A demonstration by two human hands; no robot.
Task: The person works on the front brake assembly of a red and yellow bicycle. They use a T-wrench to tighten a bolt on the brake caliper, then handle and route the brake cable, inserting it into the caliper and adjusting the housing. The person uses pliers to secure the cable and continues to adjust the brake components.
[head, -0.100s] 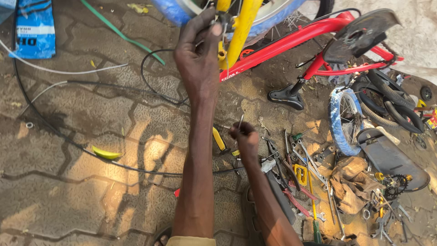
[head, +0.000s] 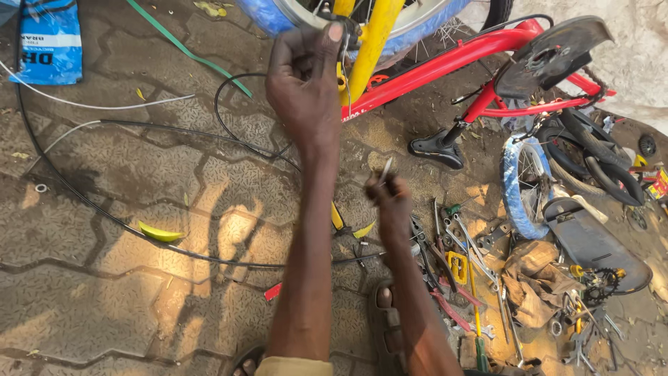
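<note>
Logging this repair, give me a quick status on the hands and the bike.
Left hand gripping the brake part at the yellow fork. Right hand pinching a small metal piece. Loose tools beside the right hand.

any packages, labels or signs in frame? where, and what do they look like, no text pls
Blue bag: top left corner on the paving, flat, blue with a white band and white lettering, cut off by the frame.
Small box: far right edge beside the tyres, red and yellow, mostly out of frame.
No signs or screens.
</note>
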